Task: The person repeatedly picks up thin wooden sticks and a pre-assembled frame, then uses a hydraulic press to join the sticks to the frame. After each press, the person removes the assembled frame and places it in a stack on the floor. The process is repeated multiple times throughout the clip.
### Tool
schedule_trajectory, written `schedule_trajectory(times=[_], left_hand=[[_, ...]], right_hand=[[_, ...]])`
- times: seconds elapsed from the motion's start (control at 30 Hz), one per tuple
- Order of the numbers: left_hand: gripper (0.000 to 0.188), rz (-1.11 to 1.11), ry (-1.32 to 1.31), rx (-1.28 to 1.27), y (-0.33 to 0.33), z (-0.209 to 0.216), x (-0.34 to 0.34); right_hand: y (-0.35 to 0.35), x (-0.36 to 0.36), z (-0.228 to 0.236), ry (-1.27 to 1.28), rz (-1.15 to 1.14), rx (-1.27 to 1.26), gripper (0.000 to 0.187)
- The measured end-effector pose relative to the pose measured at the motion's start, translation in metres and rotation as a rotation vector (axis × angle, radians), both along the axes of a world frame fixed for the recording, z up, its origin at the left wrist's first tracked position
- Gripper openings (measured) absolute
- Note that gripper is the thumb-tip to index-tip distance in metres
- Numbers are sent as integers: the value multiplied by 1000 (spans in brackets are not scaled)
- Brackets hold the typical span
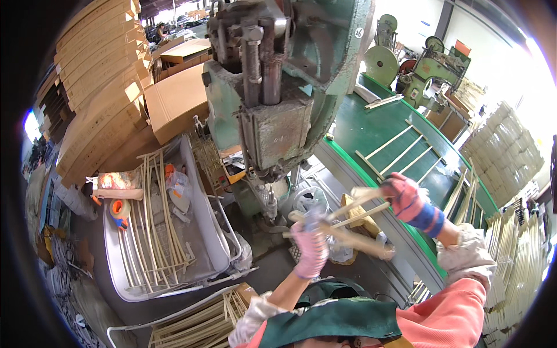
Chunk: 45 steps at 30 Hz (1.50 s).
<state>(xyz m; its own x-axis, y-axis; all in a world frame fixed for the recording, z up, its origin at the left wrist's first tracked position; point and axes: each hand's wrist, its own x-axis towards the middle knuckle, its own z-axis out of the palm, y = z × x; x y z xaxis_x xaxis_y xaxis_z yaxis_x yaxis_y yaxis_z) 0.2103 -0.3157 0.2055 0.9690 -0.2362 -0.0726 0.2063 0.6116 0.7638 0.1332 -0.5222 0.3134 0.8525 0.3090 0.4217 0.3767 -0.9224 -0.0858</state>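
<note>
My left hand (311, 248), in a pale pink glove, is closed round pale wooden slats (364, 215) in front of the press. Higher and to the right, my right hand (400, 198), in a red and blue glove, grips the other end of them. Motion blurs the slats and my left fingers, so how the pieces join cannot be made out. Just beyond my right hand, a ladder-like wooden frame (401, 155) lies on a green conveyor belt (354, 124).
A heavy green-grey press (278, 127) stands straight ahead. At left, a white tub (123, 290) holds long slats (159, 220) and an orange tape roll (120, 207). Stacked cartons (98, 104) rise behind it. More slats (197, 322) lie in a rack at lower left; bundled ones (516, 255) stand far right.
</note>
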Motion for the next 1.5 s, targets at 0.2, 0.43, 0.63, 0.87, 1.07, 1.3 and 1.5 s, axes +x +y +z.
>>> schedule_trajectory(times=[0.2,0.43,0.63,0.87,1.07,1.3,1.5], left_hand=[[48,-215,132,113,56,-66,27],[48,-119,268,445,101,-28,47],[39,143,150,381,166,-20,50],[34,41,150,447,101,-45,73],[36,88,229,491,84,-59,94],[27,19,235,624,58,-68,97],[16,22,237,588,26,-58,96]], right_hand=[[9,54,-76,-161,592,-254,27],[29,99,-125,-136,623,-326,27],[10,131,-155,-102,803,-139,29],[11,154,-174,57,918,-139,27],[0,172,-182,-16,1010,-209,29],[11,181,-185,-74,1236,-150,30],[43,197,-184,-152,1466,-32,28]])
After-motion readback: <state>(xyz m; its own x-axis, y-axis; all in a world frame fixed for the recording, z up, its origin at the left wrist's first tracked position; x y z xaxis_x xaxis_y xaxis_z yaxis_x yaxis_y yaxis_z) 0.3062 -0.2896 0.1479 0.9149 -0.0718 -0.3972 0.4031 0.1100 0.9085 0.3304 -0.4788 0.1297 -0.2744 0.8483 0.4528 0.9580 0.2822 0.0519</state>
